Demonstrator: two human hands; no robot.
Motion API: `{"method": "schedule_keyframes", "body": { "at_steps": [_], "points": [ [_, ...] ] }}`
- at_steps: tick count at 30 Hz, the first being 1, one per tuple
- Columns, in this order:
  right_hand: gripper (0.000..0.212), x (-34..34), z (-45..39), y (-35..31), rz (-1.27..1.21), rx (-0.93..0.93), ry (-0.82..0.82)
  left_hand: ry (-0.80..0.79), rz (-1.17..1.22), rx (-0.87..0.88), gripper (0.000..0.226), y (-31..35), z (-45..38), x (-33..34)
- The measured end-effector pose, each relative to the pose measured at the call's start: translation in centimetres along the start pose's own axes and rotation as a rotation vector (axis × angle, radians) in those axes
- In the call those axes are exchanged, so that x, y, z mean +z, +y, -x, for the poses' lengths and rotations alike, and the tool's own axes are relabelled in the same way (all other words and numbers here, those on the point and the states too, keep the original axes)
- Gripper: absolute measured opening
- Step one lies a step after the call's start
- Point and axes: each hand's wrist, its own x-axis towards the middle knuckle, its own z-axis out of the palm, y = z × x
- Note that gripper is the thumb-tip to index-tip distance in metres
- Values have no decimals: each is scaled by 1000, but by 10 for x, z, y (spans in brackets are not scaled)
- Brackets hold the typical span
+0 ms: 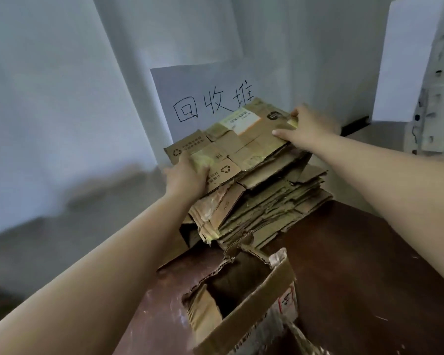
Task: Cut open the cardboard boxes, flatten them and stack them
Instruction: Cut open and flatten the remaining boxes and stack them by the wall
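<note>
Both hands, left [187,175] and right [309,126], seemingly gripping the top flattened box [241,142] on the stack [262,211].

Matt, rough corrugated cardboard stack [254,201] on a worn, glossy dark wooden table [356,265].

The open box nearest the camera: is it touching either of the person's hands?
Apart. The head view shows the open box low on the brown table, while the left hand and right hand grip the top flattened carton on the stack beyond.
</note>
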Motion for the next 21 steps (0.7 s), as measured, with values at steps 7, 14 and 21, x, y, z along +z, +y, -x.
{"method": "schedule_keyframes", "body": {
  "at_steps": [7,14,21],
  "points": [
    [53,42,-3,18,448,13,-42,-196,-467,2,60,-29,-12,50],
    [63,67,1,12,500,-241,-306,-441,-421,210,60,-10,-8,64],
    [64,109,7,41,514,-237,-250,-495,-475,214,59,-35,-1,88]
  ]
}}
